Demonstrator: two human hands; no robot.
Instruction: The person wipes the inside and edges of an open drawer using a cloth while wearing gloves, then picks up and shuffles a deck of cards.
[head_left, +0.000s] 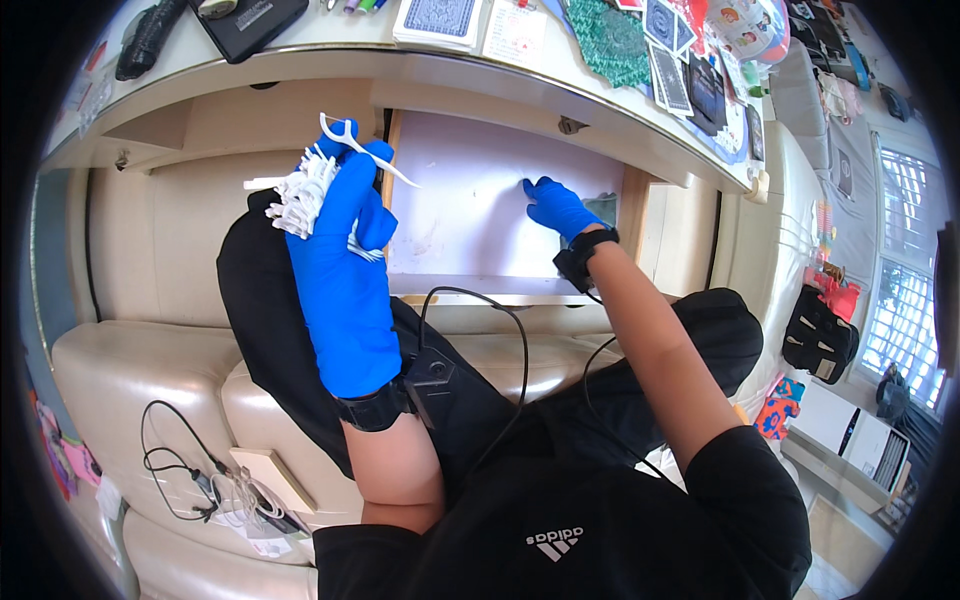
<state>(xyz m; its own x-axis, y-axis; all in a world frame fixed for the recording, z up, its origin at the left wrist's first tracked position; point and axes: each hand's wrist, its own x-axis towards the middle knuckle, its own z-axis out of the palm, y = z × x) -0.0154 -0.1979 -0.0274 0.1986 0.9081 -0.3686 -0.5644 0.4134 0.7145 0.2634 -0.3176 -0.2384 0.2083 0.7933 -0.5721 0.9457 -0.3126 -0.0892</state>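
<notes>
My left hand (345, 262), in a blue glove, is closed around a thick bundle of white plastic dental floss picks (306, 191). One floss pick (356, 142) stands out at its fingertips, with its forked head up to the left. Below the table top is an open drawer (450, 232) with a pale lilac bottom and wooden sides. Inside it, my right hand (559, 206), also gloved in blue, has its thumb and fingertips close together at the drawer's bottom. Whether something small is pinched there is too unclear to tell. A grey-green item (602, 208) lies partly hidden behind that hand.
The table edge (337, 56) overhangs the drawer. On top lie a deck of playing cards (439, 21), a printed paper (516, 31), a green knitted cloth (611, 41) and a black device (251, 26). A black cable (521, 330) loops over my lap; more cables (202, 484) lie on the sofa (150, 367).
</notes>
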